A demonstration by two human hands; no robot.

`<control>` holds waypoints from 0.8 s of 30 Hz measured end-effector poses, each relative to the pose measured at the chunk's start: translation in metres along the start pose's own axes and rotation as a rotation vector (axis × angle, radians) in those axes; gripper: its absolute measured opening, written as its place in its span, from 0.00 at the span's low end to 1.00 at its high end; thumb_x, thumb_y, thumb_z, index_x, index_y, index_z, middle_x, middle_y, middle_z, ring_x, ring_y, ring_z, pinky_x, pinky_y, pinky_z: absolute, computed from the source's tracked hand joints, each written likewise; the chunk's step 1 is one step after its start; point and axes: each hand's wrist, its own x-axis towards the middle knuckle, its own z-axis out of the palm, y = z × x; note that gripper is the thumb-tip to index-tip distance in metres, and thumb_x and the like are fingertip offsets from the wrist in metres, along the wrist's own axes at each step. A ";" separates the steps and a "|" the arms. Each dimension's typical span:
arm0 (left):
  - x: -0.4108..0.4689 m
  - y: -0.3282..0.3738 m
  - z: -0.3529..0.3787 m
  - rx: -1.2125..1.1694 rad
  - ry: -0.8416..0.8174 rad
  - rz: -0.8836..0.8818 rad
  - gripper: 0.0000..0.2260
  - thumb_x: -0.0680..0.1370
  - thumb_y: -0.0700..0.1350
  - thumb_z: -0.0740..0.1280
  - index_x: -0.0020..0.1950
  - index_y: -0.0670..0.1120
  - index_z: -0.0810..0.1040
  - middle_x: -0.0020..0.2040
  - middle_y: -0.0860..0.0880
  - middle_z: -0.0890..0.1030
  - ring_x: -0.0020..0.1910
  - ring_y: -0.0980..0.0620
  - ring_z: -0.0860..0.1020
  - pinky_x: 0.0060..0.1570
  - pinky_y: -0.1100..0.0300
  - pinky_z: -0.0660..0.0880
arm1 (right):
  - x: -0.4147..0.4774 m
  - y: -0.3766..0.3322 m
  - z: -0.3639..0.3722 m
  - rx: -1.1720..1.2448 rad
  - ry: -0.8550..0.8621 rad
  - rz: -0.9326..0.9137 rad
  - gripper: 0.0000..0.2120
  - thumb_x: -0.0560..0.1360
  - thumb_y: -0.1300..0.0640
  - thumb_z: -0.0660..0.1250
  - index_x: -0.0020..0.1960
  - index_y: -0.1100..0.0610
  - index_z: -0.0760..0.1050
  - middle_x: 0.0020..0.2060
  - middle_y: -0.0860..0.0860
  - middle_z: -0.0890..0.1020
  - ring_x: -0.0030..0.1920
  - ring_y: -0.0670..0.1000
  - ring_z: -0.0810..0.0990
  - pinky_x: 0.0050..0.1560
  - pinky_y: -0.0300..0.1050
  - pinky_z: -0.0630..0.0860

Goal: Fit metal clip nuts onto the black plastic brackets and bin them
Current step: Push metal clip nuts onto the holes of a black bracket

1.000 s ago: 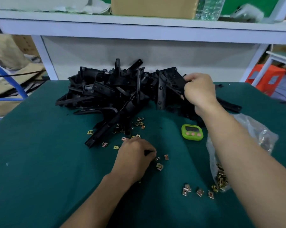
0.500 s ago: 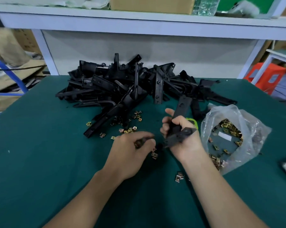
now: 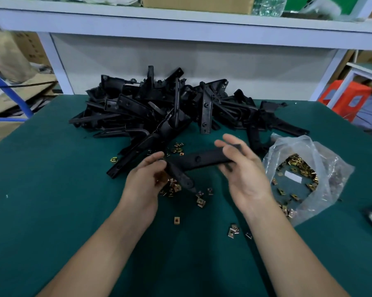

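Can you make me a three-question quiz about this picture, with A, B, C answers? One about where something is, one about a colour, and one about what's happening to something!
1. Where is the clear plastic bag of brass-coloured metal clip nuts?
A) to the right of the right hand
B) up on the shelf
C) under the pile

2. What colour is the cloth table cover?
A) red
B) dark green
C) yellow

3. The long black plastic bracket is:
A) inside the bag
B) lying flat, untouched
C) held by the right hand

Answers:
1 A, the bag lies on the cover just right of that hand.
2 B, the cover is dark green all over.
3 C, the right hand's fingers grip the bracket's end.
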 end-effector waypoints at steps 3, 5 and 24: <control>0.006 0.008 -0.008 0.030 -0.035 0.045 0.10 0.83 0.40 0.65 0.55 0.48 0.86 0.48 0.47 0.87 0.44 0.53 0.85 0.41 0.63 0.80 | -0.004 -0.007 -0.007 -0.415 0.070 -0.277 0.18 0.73 0.61 0.76 0.59 0.47 0.81 0.51 0.46 0.86 0.49 0.46 0.84 0.55 0.43 0.77; 0.007 0.006 -0.008 0.065 -0.056 0.038 0.10 0.83 0.42 0.65 0.55 0.48 0.87 0.49 0.47 0.87 0.45 0.53 0.85 0.40 0.65 0.80 | -0.010 0.002 -0.004 -0.930 0.004 -0.402 0.19 0.70 0.50 0.78 0.60 0.42 0.79 0.49 0.40 0.85 0.50 0.43 0.81 0.54 0.40 0.77; -0.008 -0.031 0.005 1.401 -0.345 0.659 0.07 0.77 0.52 0.72 0.54 0.61 0.86 0.57 0.60 0.82 0.60 0.55 0.73 0.64 0.60 0.62 | 0.003 0.024 -0.019 -1.314 0.145 -0.164 0.09 0.68 0.48 0.72 0.35 0.49 0.73 0.27 0.44 0.77 0.31 0.47 0.76 0.29 0.39 0.64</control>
